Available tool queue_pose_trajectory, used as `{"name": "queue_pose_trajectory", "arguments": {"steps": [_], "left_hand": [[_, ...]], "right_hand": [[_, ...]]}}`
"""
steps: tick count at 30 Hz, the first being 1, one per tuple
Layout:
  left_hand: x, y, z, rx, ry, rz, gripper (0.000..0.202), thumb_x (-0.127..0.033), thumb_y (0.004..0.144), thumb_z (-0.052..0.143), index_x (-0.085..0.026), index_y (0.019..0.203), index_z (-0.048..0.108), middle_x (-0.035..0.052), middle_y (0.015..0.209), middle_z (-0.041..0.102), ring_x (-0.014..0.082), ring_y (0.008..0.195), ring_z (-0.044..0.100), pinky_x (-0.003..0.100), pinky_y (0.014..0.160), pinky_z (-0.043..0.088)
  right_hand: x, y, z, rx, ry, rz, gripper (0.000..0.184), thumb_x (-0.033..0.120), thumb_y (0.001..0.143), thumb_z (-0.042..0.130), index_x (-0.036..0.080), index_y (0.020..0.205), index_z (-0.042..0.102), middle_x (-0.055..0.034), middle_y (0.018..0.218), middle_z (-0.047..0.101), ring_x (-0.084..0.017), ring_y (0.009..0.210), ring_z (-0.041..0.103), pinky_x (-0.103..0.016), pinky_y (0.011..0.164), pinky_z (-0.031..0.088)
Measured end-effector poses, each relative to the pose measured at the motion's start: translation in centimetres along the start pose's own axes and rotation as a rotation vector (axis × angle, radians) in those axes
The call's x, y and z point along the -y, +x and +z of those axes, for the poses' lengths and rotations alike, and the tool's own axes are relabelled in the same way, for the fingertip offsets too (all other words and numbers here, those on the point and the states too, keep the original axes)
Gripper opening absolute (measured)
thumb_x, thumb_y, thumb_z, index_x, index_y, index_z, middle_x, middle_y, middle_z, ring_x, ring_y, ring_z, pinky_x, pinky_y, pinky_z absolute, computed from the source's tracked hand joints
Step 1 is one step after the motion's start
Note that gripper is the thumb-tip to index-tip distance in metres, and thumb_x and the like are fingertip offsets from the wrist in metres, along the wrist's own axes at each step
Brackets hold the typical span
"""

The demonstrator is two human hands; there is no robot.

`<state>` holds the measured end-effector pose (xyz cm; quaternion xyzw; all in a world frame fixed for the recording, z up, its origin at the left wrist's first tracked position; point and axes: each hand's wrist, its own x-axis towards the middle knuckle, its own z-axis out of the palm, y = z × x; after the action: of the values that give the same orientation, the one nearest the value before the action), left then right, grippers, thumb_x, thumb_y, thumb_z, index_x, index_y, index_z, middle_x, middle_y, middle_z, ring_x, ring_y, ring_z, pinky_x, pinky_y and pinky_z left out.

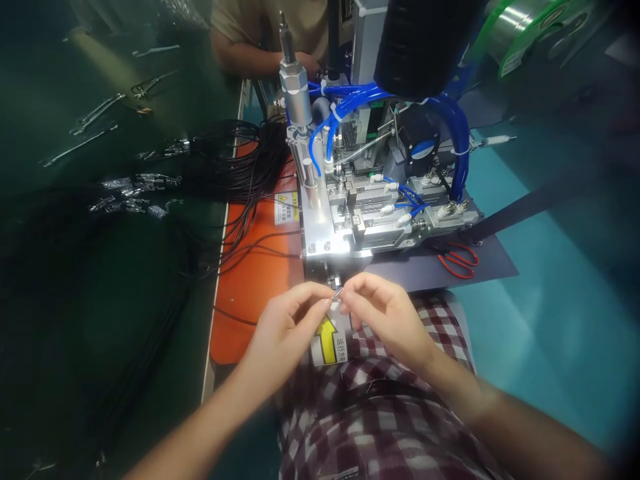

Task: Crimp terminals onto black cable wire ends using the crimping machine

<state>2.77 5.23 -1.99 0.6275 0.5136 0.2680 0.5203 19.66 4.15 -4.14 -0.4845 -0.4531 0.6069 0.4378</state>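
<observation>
My left hand [285,323] and my right hand [385,313] meet in front of the machine, each with thumb and forefinger pinched. Between the fingertips is a small silvery piece [337,293], too small to make out in full. A black cable [235,315] runs over the orange board and passes out of sight behind my left hand. Just beyond the fingertips stands the front of a metal machine [325,227] with blue air hoses [360,99]. Below the fingers is a white label with a yellow arrow [327,341].
Bundled black cables [250,160] with shiny ends [133,193] lie on the left over the dark green surface and orange board [260,277]. Red-handled scissors [463,260] lie at the machine's right. A solder wire spool [525,30] is at upper right. Another person's arm [250,57] shows behind.
</observation>
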Motion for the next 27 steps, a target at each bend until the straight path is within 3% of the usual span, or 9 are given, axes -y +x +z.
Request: {"name": "queue_pose_trajectory", "arguments": {"steps": [5,9,14,19,27], "left_hand": [[0.4,-0.3,0.3,-0.023,-0.051,-0.012,0.012,-0.027,0.088,0.058,-0.021,0.095,0.066,-0.003,0.074,0.063,0.0101,0.066,0.057,0.018,0.059,0.045],[0.8,-0.4,0.5,-0.053,-0.022,0.002,0.007,-0.027,0.087,0.06,-0.022,0.089,0.063,-0.0042,0.074,0.062,0.0087,0.065,0.056,0.016,0.056,0.042],[0.8,-0.6,0.3,-0.053,0.008,-0.037,0.021,-0.034,0.093,0.051,-0.021,0.081,0.06,-0.0045,0.066,0.058,0.0066,0.055,0.048,0.017,0.05,0.037],[0.8,-0.7,0.4,-0.069,0.0,-0.054,0.02,-0.036,0.092,0.052,-0.021,0.083,0.06,-0.0041,0.065,0.059,0.0079,0.056,0.052,0.017,0.051,0.039],[0.8,-0.6,0.5,-0.092,-0.007,-0.047,0.016,-0.035,0.089,0.057,-0.02,0.085,0.061,-0.003,0.064,0.061,0.0107,0.059,0.057,0.019,0.053,0.044]], "right_hand": [[-0.2,0.3,-0.3,-0.058,-0.052,-0.033,0.007,0.022,0.087,0.058,0.016,0.086,0.06,0.0011,0.07,0.063,-0.007,0.052,0.053,-0.019,0.05,0.044],[-0.1,0.4,-0.5,-0.021,-0.042,-0.06,0.01,0.021,0.088,0.055,0.016,0.093,0.062,-0.0007,0.076,0.065,-0.008,0.055,0.055,-0.02,0.054,0.047],[-0.3,0.5,-0.4,-0.025,-0.031,-0.049,0.01,0.022,0.09,0.054,0.016,0.093,0.061,-0.0003,0.077,0.064,-0.007,0.054,0.054,-0.02,0.052,0.045],[-0.4,0.3,-0.1,-0.06,-0.094,-0.059,0.007,0.023,0.088,0.059,0.017,0.086,0.061,0.003,0.067,0.059,-0.008,0.053,0.052,-0.02,0.049,0.041],[0.5,0.8,0.5,-0.034,-0.027,0.037,0.02,0.028,0.088,0.057,0.017,0.072,0.056,0.005,0.057,0.053,-0.007,0.045,0.042,-0.02,0.045,0.037]]}}
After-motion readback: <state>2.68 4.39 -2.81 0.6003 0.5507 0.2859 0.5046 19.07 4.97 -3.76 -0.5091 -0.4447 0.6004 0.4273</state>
